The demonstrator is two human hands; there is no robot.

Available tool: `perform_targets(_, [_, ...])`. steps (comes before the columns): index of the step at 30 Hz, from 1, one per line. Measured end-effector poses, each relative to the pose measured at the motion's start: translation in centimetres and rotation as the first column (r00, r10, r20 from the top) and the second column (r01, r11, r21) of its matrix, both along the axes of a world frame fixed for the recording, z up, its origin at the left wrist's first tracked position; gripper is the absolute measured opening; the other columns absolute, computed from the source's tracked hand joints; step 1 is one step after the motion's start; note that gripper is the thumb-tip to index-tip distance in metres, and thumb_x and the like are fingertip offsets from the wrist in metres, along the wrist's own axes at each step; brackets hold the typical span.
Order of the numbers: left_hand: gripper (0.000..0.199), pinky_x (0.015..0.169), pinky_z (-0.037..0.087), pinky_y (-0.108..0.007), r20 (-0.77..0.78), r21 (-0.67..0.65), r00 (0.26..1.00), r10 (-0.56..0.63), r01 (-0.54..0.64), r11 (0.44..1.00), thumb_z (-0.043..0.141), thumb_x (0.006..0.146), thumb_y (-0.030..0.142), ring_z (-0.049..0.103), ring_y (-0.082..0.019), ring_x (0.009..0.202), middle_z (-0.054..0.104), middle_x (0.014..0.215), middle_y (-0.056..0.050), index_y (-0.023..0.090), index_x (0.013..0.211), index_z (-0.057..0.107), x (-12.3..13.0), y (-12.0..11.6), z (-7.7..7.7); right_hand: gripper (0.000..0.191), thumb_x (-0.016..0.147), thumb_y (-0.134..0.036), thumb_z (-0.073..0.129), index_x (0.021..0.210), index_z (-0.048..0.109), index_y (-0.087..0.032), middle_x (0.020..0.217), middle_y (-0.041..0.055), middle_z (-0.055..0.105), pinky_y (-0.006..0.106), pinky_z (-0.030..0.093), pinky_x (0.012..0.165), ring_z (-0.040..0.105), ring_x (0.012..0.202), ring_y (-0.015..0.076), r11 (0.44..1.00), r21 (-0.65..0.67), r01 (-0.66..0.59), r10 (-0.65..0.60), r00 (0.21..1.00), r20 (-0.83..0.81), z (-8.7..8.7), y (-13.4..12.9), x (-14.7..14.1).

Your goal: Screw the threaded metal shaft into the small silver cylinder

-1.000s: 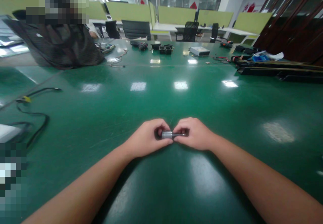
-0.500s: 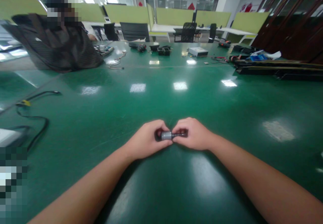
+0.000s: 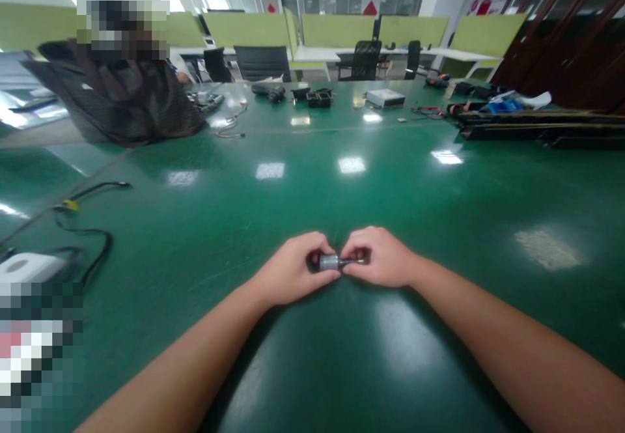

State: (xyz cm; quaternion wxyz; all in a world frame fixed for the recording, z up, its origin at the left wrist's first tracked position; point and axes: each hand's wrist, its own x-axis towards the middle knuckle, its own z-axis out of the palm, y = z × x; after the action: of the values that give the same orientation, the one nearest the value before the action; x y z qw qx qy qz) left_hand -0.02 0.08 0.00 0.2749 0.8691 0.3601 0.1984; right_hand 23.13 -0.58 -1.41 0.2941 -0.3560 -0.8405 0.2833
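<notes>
Low over the green tabletop (image 3: 303, 205), both my hands meet at a small dark cylinder with a grey band (image 3: 329, 262). My left hand (image 3: 290, 270) is closed round its thicker end, thumb and fingers on opposite sides. A thin dark stem (image 3: 359, 262) runs out of the cylinder to the right. My right hand (image 3: 385, 257) pinches that stem close to the grey band, with its fingertips almost touching those of my left hand. Fingers cover part of both ends, and the exact kind of the object cannot be made out.
At the left lie a black cable (image 3: 105, 244) and a white box (image 3: 32, 267). A large dark bag (image 3: 141, 104) stands far left, with a person behind it. Along the far side are black parts (image 3: 319, 97), a silver box (image 3: 385, 98) and long black strips (image 3: 537, 127).
The view has swung slightly left, so things at the left show more. Both hands keep their grip on the cylinder and its stem, with barely any visible shift.
</notes>
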Motion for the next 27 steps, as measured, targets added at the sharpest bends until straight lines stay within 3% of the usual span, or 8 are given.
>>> perform_targets(27, [0.018, 0.068, 0.044, -0.027, 0.002, -0.004, 1.0, 0.03, -0.03, 1.0, 0.072, 0.082, 0.032, 0.059, -0.017, 0.075, 0.063, 0.083, -0.001, 0.019, 0.089, 0.062, 0.01, -0.19, 0.34, 0.012, 0.07, -0.011, 0.071, 0.08, 0.072, -0.018, 0.077, 0.0015, 0.072, 0.027, 0.045, 0.072, 0.064, 0.073, 0.0159, 0.998, 0.068, 0.005, -0.007, 1.0, 0.031, 0.09, -0.08, 0.28])
